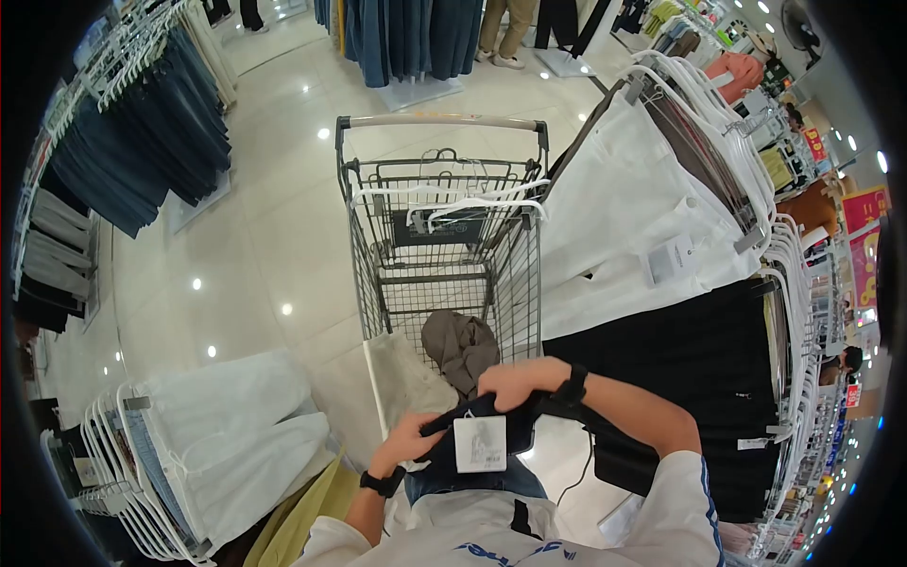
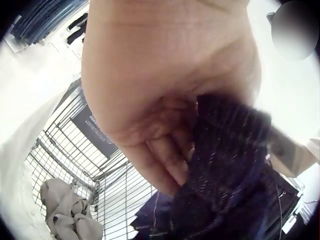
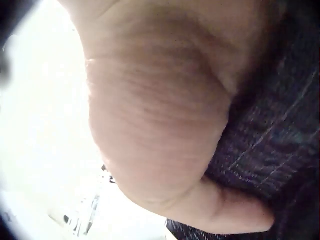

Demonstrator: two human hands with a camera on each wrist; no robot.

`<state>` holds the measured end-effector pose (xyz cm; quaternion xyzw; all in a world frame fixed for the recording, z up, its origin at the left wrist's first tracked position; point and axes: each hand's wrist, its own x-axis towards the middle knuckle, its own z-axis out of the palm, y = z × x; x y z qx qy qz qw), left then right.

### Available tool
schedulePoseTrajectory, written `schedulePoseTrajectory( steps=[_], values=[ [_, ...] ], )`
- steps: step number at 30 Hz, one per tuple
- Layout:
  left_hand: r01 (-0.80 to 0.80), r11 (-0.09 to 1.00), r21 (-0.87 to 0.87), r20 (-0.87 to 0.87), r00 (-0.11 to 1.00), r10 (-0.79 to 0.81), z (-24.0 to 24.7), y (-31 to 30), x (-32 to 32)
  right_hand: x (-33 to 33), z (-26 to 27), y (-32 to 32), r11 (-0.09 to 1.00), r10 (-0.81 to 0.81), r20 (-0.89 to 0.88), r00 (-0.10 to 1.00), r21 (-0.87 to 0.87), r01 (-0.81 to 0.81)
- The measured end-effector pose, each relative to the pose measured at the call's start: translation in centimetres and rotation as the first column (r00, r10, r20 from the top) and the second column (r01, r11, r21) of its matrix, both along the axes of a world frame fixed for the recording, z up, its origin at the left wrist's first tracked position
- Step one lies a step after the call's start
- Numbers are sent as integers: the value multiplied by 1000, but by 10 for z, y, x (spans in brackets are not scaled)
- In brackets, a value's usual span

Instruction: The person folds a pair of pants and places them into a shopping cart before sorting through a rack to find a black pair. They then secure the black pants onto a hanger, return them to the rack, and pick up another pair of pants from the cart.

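Observation:
A dark garment (image 1: 472, 411) with a white tag (image 1: 481, 444) is held in front of the body, between both hands. My left hand (image 1: 408, 442) grips its left edge; in the left wrist view the fingers of that hand (image 2: 165, 150) curl round the dark ribbed cloth (image 2: 225, 170). My right hand (image 1: 515, 383) holds the other side at the top. In the right wrist view the thumb of the right hand (image 3: 160, 110) lies against the dark fabric (image 3: 275, 125), and its other fingers are hidden.
Just beyond stands a wire shopping cart (image 1: 442, 121) with white hangers (image 1: 453, 200), a crumpled brown cloth (image 1: 460, 345) and a pale cloth (image 1: 406, 378). Racks hold white trousers (image 1: 624, 189) and black trousers (image 1: 671, 369) at right, white trousers (image 1: 231, 425) at lower left, and dark jeans (image 1: 142, 142) at upper left.

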<state>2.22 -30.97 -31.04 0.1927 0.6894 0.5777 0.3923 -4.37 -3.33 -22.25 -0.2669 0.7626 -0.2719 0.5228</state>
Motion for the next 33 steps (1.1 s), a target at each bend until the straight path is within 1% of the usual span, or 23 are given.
schedulePoseTrajectory(
  steps=[1,2,3,4,5,6,7,9,11,12,14,16,18,19,20,22,23,24,26,28,30,32,33],
  values=[
    [-38,999,19,10,999,38,7,2,5,-11,-1,10,1000,-1,-36,999,6,1],
    [-74,997,35,22,997,73,13,3,9,-17,-23,27,991,-98,-47,994,-96,93],
    [-75,997,34,22,997,75,11,3,15,-29,-35,42,976,-159,-93,983,-164,143],
    [-62,998,25,54,997,61,4,1,22,-44,-30,54,942,-310,-43,950,-147,301],
    [-49,999,15,85,995,47,0,-1,26,-67,-38,65,945,-326,-212,921,-35,326],
    [-51,999,12,84,995,50,1,-1,30,-87,-59,85,910,-404,-443,801,-103,402],
    [-73,997,19,91,993,71,-2,-4,35,-99,-78,103,866,-469,-635,613,-194,461],
    [-111,993,47,122,987,105,-5,-4,43,-134,-69,132,781,-500,-809,310,-266,565],
    [-108,994,30,159,982,102,3,-6,44,-164,-61,154,710,-401,-901,163,-194,677],
    [-101,995,19,197,976,95,5,-8,44,-171,-63,163,712,-405,-900,162,-199,674],
    [-110,994,-5,154,982,109,-4,-16,48,-180,-81,177,673,-322,-939,121,-137,727],
    [-166,986,23,228,961,156,0,-19,51,-181,-85,173,699,-296,-943,154,-104,708],
    [-212,977,21,261,944,200,1,-19,54,-185,-90,168,598,-320,-908,272,29,801],
    [-251,968,18,292,927,235,1,-21,55,-189,-93,165,574,-314,-906,283,57,817],
    [-253,967,14,293,926,239,2,-22,55,-192,-94,163,577,-317,-904,286,56,815],
    [-189,974,-127,267,939,216,0,-28,54,-192,-97,157,554,-470,-815,338,25,832],
    [-188,974,-127,267,939,217,-1,-28,53,-193,-95,156,600,-450,-836,314,-23,799],
    [-181,972,-152,266,939,216,-3,-28,54,-195,-93,157,600,-451,-835,315,-22,800],
    [-176,969,-174,265,939,218,-6,-29,56,-202,-86,158,680,-457,-829,321,-93,728],
    [-196,976,-97,244,946,215,-10,-35,58,-201,-66,150,676,-460,-831,312,-101,730],
    [-194,976,-103,264,940,215,-7,-38,58,-203,-45,146,677,-462,-832,307,-107,728],
    [-190,976,-110,286,934,214,-1,-38,61,-202,-31,147,672,-526,-793,308,-166,722],
    [-230,971,-67,300,924,239,2,-38,62,-202,-22,147,699,-493,-814,306,-161,697]
  ],
)
